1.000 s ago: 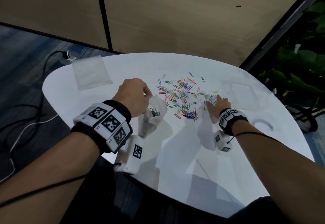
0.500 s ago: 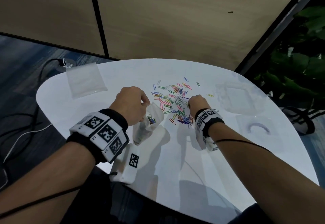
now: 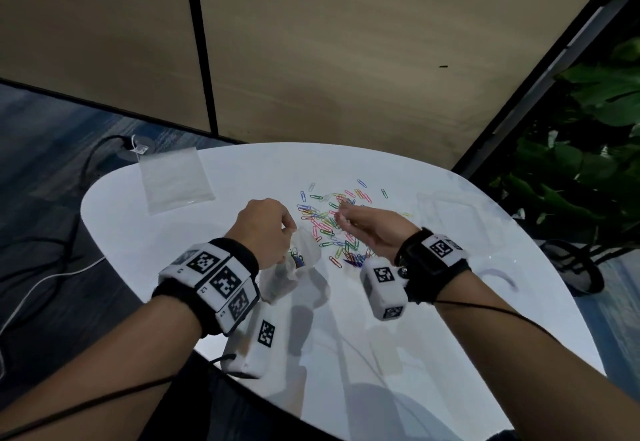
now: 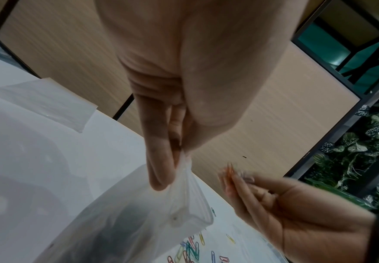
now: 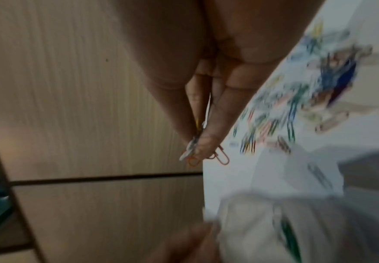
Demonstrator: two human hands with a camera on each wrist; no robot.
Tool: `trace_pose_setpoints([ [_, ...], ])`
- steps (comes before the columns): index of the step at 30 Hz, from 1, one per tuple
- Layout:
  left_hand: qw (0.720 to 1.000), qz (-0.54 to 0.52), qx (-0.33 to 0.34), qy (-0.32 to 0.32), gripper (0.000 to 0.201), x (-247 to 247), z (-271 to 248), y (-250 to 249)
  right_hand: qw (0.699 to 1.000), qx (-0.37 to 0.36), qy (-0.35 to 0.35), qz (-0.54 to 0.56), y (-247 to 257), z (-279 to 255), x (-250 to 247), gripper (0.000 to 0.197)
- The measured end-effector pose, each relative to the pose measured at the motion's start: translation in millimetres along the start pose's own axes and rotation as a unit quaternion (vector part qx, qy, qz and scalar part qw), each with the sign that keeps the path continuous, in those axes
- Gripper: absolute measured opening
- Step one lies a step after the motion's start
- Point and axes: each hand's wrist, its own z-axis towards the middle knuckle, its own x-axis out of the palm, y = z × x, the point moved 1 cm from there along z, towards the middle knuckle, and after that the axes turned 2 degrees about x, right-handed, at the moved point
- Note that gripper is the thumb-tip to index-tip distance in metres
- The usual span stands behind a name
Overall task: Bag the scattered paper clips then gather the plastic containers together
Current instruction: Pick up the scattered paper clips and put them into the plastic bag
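My left hand (image 3: 266, 229) pinches the rim of a clear plastic bag (image 3: 294, 267) and holds its mouth open; several coloured clips lie inside. In the left wrist view the fingers (image 4: 161, 160) grip the bag (image 4: 139, 222) at its top edge. Raised above the table, my right hand (image 3: 349, 220) pinches a few paper clips (image 5: 206, 153), orange and silver, just right of the bag's mouth. A heap of coloured paper clips (image 3: 332, 225) lies scattered on the white table (image 3: 346, 336) under and beyond the right hand. Clear plastic containers (image 3: 460, 218) sit at the table's right side.
A second clear bag (image 3: 173, 180) lies flat at the table's far left corner. A small clear lid or container (image 3: 498, 277) sits near the right edge. Cables (image 3: 52, 267) run on the floor to the left; a leafy plant (image 3: 588, 163) stands to the right. A wood panel wall is behind.
My right hand closed over clips in the heap, then lifted off the table and swung left toward the bag's mouth with clips pinched. The left hand kept holding the bag.
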Motion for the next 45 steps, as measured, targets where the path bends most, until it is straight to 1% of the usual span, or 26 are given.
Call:
trace_pose_setpoints([
  [3,1.0,-0.005,0.002,-0.008,0.018,0,-4,-1,0.997,0.0,0.043,-0.065,-20,-15,40,0.024],
  [5,1.0,-0.007,0.001,-0.006,0.019,0,-5,-1,0.967,-0.064,0.014,-0.245,-36,-22,57,0.02],
  [6,1.0,-0.009,0.001,-0.006,0.02,0,-5,-1,0.921,-0.116,-0.016,-0.37,-41,-24,62,0.019],
  [8,1.0,-0.011,0.002,-0.006,0.021,-1,-4,1,0.783,-0.212,-0.047,-0.583,-47,-27,73,0.021],
  [9,1.0,-0.011,0.003,-0.004,0.022,-1,-4,2,0.727,-0.233,-0.036,-0.645,-48,-29,79,0.023],
  [11,1.0,-0.006,0.004,0.0,0.024,-1,-3,3,0.648,-0.216,0.012,-0.73,-49,-30,87,0.025],
  [12,1.0,-0.005,0.003,0.002,0.025,-2,-3,3,0.633,-0.196,0.044,-0.748,-49,-29,88,0.026],
  [13,1.0,-0.006,0.002,0.002,0.026,-3,-3,4,0.643,-0.181,0.074,-0.741,-46,-28,87,0.026],
  [14,1.0,-0.01,0.001,0.0,0.026,-4,-2,5,0.676,-0.172,0.094,-0.71,-41,-27,85,0.027],
  [17,1.0,-0.021,-0.006,-0.011,0.022,-8,0,11,0.861,-0.136,0.097,-0.48,-15,-22,65,0.034],
  [18,1.0,-0.025,-0.011,-0.014,0.02,-9,0,14,0.895,-0.129,0.069,-0.421,-5,-17,51,0.035],
  [19,0.999,-0.03,-0.015,-0.015,0.018,-10,0,16,0.906,-0.137,0.023,-0.4,3,-9,33,0.035],
  [20,0.999,-0.033,-0.016,-0.017,0.018,-11,0,18,0.886,-0.151,-0.044,-0.436,9,2,10,0.032],
  [21,0.999,-0.031,-0.016,-0.019,0.018,-12,0,20,0.834,-0.152,-0.116,-0.518,14,14,-20,0.028],
  [22,0.999,-0.027,-0.014,-0.021,0.018,-12,-1,21,0.757,-0.119,-0.173,-0.618,15,24,-47,0.03],
  [23,0.999,-0.022,-0.013,-0.023,0.018,-13,-1,23,0.689,-0.079,-0.204,-0.691,14,32,-73,0.042],
  [24,0.999,-0.021,-0.013,-0.024,0.018,-14,-1,23,0.645,-0.039,-0.215,-0.733,10,38,-95,0.053],
  [25,0.999,-0.02,-0.014,-0.023,0.018,-14,-1,24,0.63,-0.011,-0.216,-0.745,4,42,-114,0.059],
  [28,1.0,-0.013,-0.011,-0.019,0.018,-14,0,23,0.637,0.018,-0.214,-0.74,-10,44,-135,0.054],
  [34,1.0,0.006,-0.01,-0.007,0.018,-13,2,18,0.622,-0.023,-0.174,-0.763,-43,36,-91,0.039],
  [37,1.0,0.009,-0.013,-0.007,0.018,-14,0,16,0.641,-0.02,-0.173,-0.747,-63,35,-66,0.061],
  [39,1.0,0.007,-0.014,-0.011,0.018,-15,-1,16,0.637,-0.015,-0.148,-0.757,-74,39,-51,0.072],
  [41,1.0,0.005,-0.012,-0.014,0.018,-17,-2,17,0.609,-0.015,-0.124,-0.783,-80,43,-35,0.081],
  [42,1.0,0.005,-0.012,-0.016,0.018,-17,-2,18,0.582,-0.02,-0.116,-0.805,-82,46,-28,0.082],
  [43,1.0,0.005,-0.012,-0.016,0.018,-18,-2,18,0.549,-0.03,-0.112,-0.828,-83,48,-21,0.077],
  [45,1.0,0.004,-0.011,-0.015,0.018,-18,-2,20,0.489,-0.068,-0.11,-0.863,-82,51,-13,0.05],
])
